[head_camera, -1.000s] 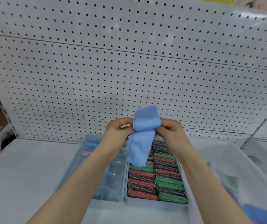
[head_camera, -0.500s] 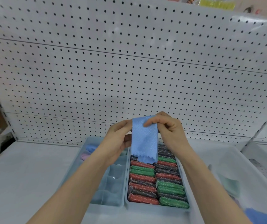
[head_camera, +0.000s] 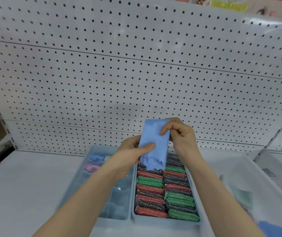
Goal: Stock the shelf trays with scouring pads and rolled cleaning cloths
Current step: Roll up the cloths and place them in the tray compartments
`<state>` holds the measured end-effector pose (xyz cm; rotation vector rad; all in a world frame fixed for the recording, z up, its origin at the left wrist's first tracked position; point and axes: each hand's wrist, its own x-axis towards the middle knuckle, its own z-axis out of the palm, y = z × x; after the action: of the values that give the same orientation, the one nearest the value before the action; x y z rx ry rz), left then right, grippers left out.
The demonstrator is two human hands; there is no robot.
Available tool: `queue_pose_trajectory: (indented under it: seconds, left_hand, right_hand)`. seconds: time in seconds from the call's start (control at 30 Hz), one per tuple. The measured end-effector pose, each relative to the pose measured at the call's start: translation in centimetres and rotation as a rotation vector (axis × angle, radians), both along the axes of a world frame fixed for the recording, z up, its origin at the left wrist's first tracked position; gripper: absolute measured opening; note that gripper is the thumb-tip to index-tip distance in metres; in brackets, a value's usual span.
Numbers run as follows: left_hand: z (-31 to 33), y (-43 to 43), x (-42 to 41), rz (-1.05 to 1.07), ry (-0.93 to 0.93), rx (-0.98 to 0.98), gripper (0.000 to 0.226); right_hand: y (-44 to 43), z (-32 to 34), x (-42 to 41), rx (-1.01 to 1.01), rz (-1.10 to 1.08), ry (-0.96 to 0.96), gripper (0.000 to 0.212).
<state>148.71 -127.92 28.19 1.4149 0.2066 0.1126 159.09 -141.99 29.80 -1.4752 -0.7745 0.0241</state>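
I hold a folded blue cleaning cloth (head_camera: pixel 154 142) upright above the trays. My left hand (head_camera: pixel 131 156) grips its lower left part, thumb pressed on the front. My right hand (head_camera: pixel 181 137) pinches its upper right edge. Below, the right tray (head_camera: pixel 195 194) is packed with several red, green and dark scouring pads (head_camera: pixel 164 190). The left divided tray (head_camera: pixel 92 182) holds a rolled blue cloth (head_camera: pixel 96 157) and a rolled pink cloth (head_camera: pixel 92 167) in its far compartments; the near compartments look bare.
A clear bin (head_camera: pixel 249 190) at the right holds a green cloth (head_camera: pixel 244 197) and a blue cloth (head_camera: pixel 273 230). White pegboard (head_camera: pixel 136 74) rises behind the trays. The grey shelf surface (head_camera: pixel 25 185) stretches to the left.
The loose hanging cloth has been folded into a neat narrow strip. My left hand has slid down to its lower part, and my right hand now pinches the top right.
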Motion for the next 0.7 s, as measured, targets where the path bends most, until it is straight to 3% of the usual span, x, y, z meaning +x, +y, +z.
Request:
queue_pose_trajectory:
  seconds: [0.13,0.33,0.47,0.57,0.63,0.7]
  left_hand:
    - [0.2,0.4,0.2,0.084,-0.016,-0.126,0.042]
    - [0.4,0.8,-0.3,0.139,0.002,-0.222,0.039]
    - [0.4,0.9,-0.7,0.082,0.017,-0.135,0.046]
    - [0.3,0.7,-1.1,0.066,0.046,0.109,0.056]
    - [0.5,0.5,-1.2,0.086,-0.017,0.179,0.041]
    - [1.0,0.2,-1.2,0.162,-0.113,0.103,0.019]
  right_hand:
    - [-0.9,-0.6,-0.4,-0.174,0.096,-0.049,0.043]
    - [-1.2,-1.2,-0.5,-0.29,-0.015,-0.047,0.03]
    - [-1.2,-1.3,-0.4,-0.477,-0.193,-0.249,0.006]
    - [-1.1,-0.5,-0.9,-0.245,-0.085,0.002,0.01]
    - [-1.1,0.4,-1.5,-0.155,-0.001,0.164,0.014]
    - [-1.0,0.9,-2.1,-0.129,0.063,0.246,0.015]
